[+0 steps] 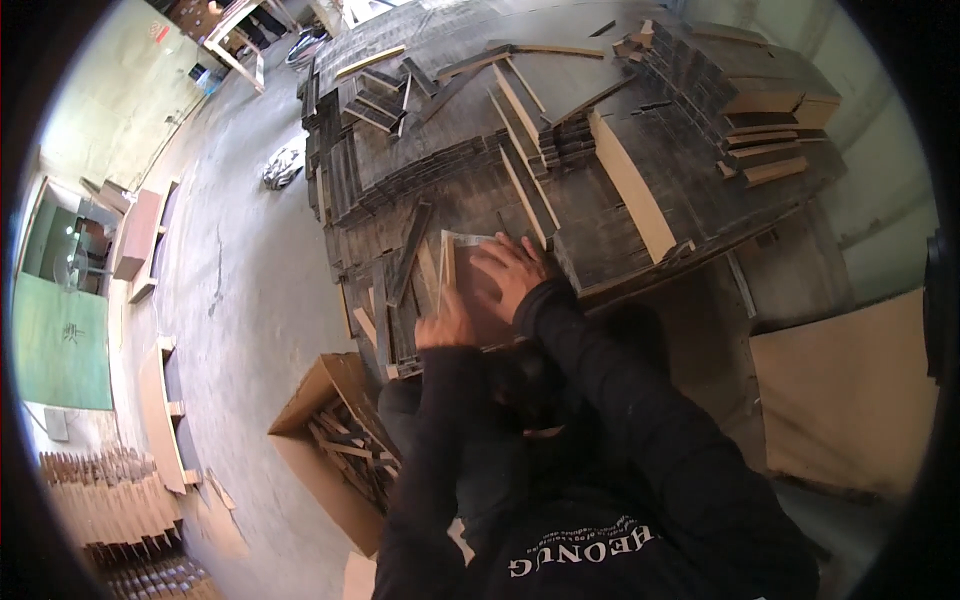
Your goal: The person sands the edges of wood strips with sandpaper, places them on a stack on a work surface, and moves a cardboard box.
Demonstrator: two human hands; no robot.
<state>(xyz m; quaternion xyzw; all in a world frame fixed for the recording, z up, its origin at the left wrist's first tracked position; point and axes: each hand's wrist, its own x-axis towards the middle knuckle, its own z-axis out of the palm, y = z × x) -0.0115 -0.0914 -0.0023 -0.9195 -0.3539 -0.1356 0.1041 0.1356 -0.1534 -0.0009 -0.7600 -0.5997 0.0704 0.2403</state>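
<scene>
A reddish-brown flat sheet [482,318] lies on the dark stacked boards at the near edge of the pile. Spread out over its right side is my right hand [510,272], fingers apart and pressing flat. My left hand [446,324] is closed at the sheet's left side, around the lower end of a thin pale wooden strip [447,262]. The grip itself is partly hidden by the fingers. A dark wooden strip [412,250] leans at a slant just left of that strip.
Dark boards [660,150] with several loose strips spread beyond my hands. Below left stands an open cardboard box [325,470] of wood scraps. A tan panel [845,390] leans at the right. Long pieces [165,420] lie along the left floor, near a green board [62,340].
</scene>
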